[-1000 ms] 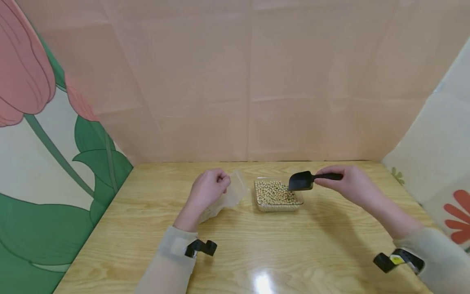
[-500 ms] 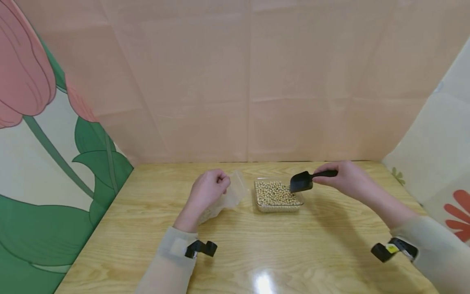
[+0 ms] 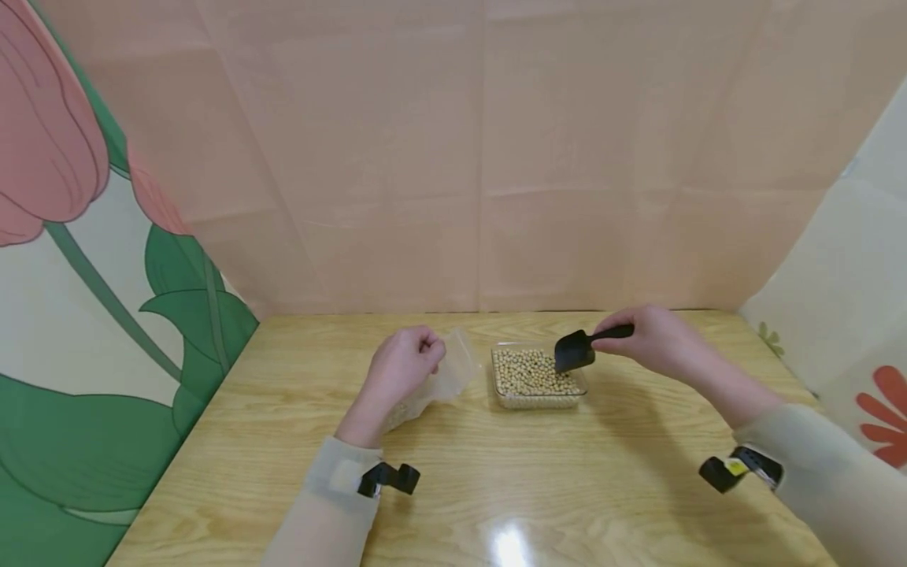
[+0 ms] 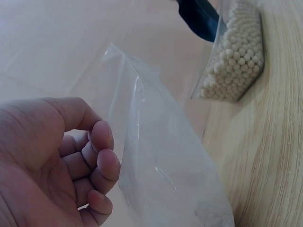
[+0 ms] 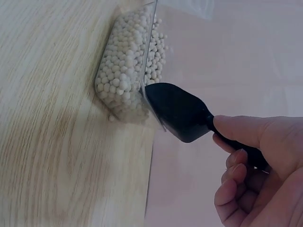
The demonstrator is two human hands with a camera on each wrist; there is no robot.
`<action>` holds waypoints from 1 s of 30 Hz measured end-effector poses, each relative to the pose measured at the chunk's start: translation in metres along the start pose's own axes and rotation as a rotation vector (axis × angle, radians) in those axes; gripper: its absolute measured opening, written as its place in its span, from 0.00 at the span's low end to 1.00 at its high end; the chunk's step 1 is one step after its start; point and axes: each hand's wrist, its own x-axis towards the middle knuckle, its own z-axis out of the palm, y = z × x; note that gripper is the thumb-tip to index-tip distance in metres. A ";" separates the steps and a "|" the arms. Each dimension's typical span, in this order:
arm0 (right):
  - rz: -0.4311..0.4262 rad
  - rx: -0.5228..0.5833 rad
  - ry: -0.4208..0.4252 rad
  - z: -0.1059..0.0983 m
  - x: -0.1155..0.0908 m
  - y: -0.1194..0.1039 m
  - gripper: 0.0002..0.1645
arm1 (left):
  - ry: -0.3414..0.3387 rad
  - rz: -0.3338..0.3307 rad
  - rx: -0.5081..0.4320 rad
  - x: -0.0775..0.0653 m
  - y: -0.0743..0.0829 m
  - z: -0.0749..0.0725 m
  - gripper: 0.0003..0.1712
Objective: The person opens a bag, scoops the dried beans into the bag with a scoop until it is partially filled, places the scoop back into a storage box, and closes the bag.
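A clear plastic box (image 3: 538, 402) full of pale round beans (image 3: 527, 372) stands on the table. My right hand (image 3: 655, 339) pinches the handle of a black scoop (image 3: 575, 352) between thumb and fingers. Its blade slants down over the box's right side, the tip at the beans; in the right wrist view the blade (image 5: 177, 111) overlaps the rim. Left of the box, my left hand (image 3: 404, 358) has its fingers curled at the edge of a clear plastic bag (image 4: 156, 142), thumb and fingertips together. Whitish contents show low in the bag, which my hand partly hides.
The wooden table (image 3: 453, 488) ends at a pink cloth backdrop (image 3: 482, 181). Flower-printed panels stand on the left and right sides. Each wrist carries a small black camera mount (image 3: 388, 478).
My right hand has moved left with the scoop, whose blade now tips further down, its handle rising to the right. My left hand and the bag have stayed in place.
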 end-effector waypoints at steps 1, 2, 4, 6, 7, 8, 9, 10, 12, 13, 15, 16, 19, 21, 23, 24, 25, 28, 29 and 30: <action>-0.003 0.005 -0.005 0.001 0.001 -0.001 0.17 | 0.001 -0.001 0.000 0.000 0.000 0.000 0.12; -0.006 0.009 -0.010 0.002 0.002 -0.001 0.16 | 0.001 -0.002 0.001 0.000 0.000 0.000 0.12; -0.004 0.018 -0.021 0.004 0.004 -0.001 0.16 | 0.002 -0.006 0.003 0.000 0.000 0.000 0.12; -0.003 0.025 -0.027 0.007 0.006 -0.001 0.17 | 0.002 -0.010 0.003 0.000 0.000 0.000 0.12; -0.002 0.030 -0.031 0.008 0.006 -0.001 0.17 | 0.001 -0.010 0.003 0.000 0.001 0.000 0.12; -0.001 0.033 -0.034 0.009 0.007 -0.001 0.17 | 0.001 -0.010 0.003 0.000 0.001 0.000 0.12; 0.001 0.038 -0.037 0.011 0.007 0.000 0.17 | 0.000 -0.009 0.001 0.000 0.001 0.001 0.12; 0.002 0.041 -0.039 0.012 0.008 0.000 0.17 | 0.000 -0.009 0.001 0.000 0.001 0.001 0.12; 0.002 0.045 -0.041 0.016 0.008 0.000 0.17 | 0.000 -0.008 0.001 0.000 0.001 0.001 0.12; 0.006 0.053 -0.043 0.018 0.009 0.000 0.18 | 0.001 -0.007 0.002 0.000 0.001 0.001 0.12; 0.019 0.071 -0.053 0.022 0.008 0.001 0.18 | 0.005 -0.009 0.008 0.000 0.001 0.001 0.12; 0.024 0.081 -0.057 0.024 0.008 0.001 0.19 | 0.007 -0.009 0.012 0.001 0.001 0.001 0.12; 0.048 0.118 -0.069 0.030 0.008 0.003 0.20 | 0.013 -0.008 0.023 0.001 0.001 0.000 0.11; 0.066 0.139 -0.075 0.034 0.008 0.006 0.22 | 0.016 -0.006 0.024 0.001 0.001 0.000 0.11; 0.084 0.164 -0.079 0.038 0.008 0.009 0.24 | 0.018 -0.004 0.024 0.001 0.001 0.000 0.11; 0.092 0.178 -0.081 0.041 0.009 0.011 0.24 | 0.019 -0.003 0.025 0.001 0.001 0.000 0.11; 0.098 0.195 -0.083 0.043 0.009 0.012 0.25 | 0.021 -0.003 0.026 0.001 0.001 0.000 0.11; 0.117 0.262 -0.087 0.050 0.009 0.016 0.25 | 0.023 -0.003 0.029 0.001 0.000 0.000 0.11; 0.123 0.282 -0.090 0.052 0.009 0.018 0.26 | 0.023 -0.003 0.029 0.001 0.000 -0.001 0.11; 0.131 0.306 -0.095 0.054 0.009 0.019 0.26 | 0.023 -0.004 0.029 0.001 0.000 -0.001 0.11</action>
